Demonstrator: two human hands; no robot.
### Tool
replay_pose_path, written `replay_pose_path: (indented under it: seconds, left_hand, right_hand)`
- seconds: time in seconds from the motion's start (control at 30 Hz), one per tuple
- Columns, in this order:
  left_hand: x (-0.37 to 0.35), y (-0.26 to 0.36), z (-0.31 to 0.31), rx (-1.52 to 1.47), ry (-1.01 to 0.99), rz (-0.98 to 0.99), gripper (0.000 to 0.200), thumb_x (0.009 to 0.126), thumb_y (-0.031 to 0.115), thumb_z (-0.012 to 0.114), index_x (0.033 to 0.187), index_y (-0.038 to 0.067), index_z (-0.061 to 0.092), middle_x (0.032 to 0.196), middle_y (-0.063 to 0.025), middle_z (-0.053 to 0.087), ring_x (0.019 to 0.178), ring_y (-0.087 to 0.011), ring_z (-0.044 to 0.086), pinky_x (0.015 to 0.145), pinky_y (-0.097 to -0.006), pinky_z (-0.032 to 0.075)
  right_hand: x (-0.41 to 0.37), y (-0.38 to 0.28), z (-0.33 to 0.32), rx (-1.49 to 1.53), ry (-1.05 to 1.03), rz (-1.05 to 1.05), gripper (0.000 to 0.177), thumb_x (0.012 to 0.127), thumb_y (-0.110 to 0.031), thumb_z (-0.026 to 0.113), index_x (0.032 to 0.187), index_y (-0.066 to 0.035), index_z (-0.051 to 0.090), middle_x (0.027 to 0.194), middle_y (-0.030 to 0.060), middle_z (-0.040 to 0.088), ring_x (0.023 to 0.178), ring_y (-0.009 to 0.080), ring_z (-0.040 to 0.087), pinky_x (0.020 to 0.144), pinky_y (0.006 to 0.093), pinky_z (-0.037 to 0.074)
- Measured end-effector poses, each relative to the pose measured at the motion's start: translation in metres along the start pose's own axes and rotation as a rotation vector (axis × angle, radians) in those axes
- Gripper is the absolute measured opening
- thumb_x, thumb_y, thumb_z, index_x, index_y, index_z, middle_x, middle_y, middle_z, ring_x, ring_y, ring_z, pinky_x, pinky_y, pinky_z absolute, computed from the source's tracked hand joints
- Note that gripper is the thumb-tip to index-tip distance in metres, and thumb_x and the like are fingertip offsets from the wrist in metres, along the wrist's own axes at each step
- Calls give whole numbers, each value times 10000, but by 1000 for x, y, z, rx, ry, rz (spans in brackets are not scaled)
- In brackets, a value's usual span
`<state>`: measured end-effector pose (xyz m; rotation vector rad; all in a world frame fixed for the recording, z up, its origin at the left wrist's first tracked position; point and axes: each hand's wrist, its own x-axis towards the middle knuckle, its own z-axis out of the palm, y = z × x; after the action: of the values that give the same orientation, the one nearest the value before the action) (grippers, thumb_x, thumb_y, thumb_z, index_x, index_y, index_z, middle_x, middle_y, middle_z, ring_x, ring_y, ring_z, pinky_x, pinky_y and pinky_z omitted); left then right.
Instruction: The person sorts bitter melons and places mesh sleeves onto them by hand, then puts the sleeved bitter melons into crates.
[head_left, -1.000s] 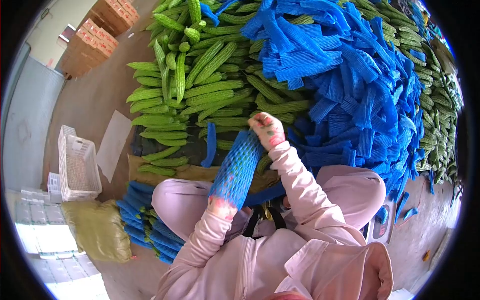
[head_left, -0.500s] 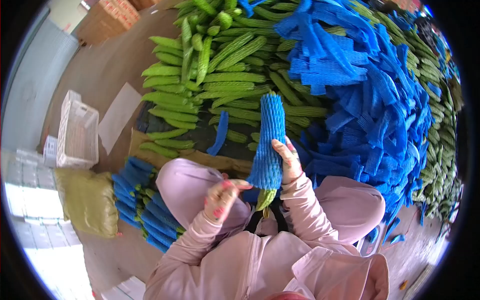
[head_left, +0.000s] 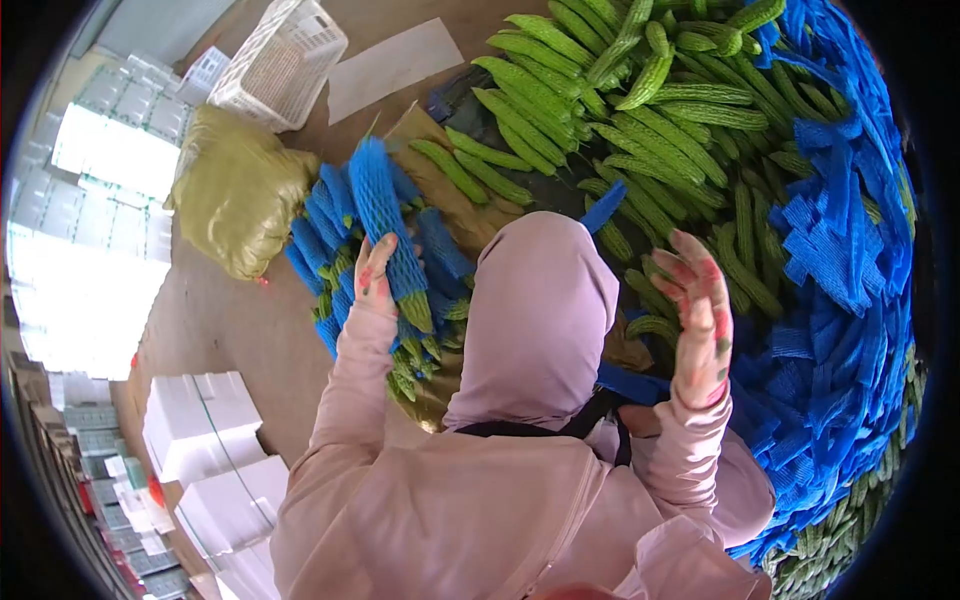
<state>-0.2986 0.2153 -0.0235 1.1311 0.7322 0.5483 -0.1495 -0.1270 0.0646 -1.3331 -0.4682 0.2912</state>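
My left hand point(head_left: 376, 275) is closed around a bitter gourd in a blue foam net sleeve point(head_left: 385, 215), whose green tip pokes out of the near end. I hold it over a pile of sleeved bitter gourds point(head_left: 325, 215) beside my left knee. My right hand point(head_left: 700, 310) is raised and open, fingers apart, holding nothing. Beyond it and below lie many bare green bitter gourds point(head_left: 670, 145). A loose blue sleeve point(head_left: 604, 207) lies among them, just past my knee.
A large heap of blue net sleeves point(head_left: 820, 370) spreads along my right. To the left are a stuffed olive sack point(head_left: 235, 190), a white plastic crate point(head_left: 285, 65) and white foam boxes point(head_left: 205, 425). More gourds point(head_left: 850, 530) lie at the lower right.
The sleeved gourd has moved from in front of my lap to the pile on my left and is now in my left hand. My right hand has let go. The view has turned left.
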Motion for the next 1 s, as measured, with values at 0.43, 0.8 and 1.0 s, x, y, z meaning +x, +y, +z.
replay_pose_path:
  seconds: [0.43, 0.8, 1.0]
  left_hand:
    - [125, -261, -100, 1009, 543, -223, 662, 837, 272, 657, 1352, 12, 333, 1167, -138, 550, 1025, -266, 531, 859, -323, 438]
    - [147, -162, -25, 465, -189, 185, 590, 870, 227, 621, 1347, 27, 335, 1237, -150, 517, 1048, -256, 537, 860, -328, 443]
    - [99, -7, 110, 179, -292, 402, 589, 902, 331, 559, 1379, 59, 345, 1308, -154, 475, 1119, -296, 522, 912, -399, 429]
  right_hand:
    - [-41, 124, -106, -610, 299, 349, 345, 881, -162, 592, 1187, -11, 538, 1019, 74, 565, 911, 161, 542, 805, 265, 441]
    - [-96, 228, -102, -1210, -513, 811, 529, 756, -343, 651, 1190, -62, 542, 1180, 181, 562, 1093, 319, 560, 896, 387, 467]
    - [-150, 332, -106, -1363, -225, 678, 231, 778, -321, 597, 880, -117, 627, 857, 144, 632, 852, 304, 627, 702, 414, 503]
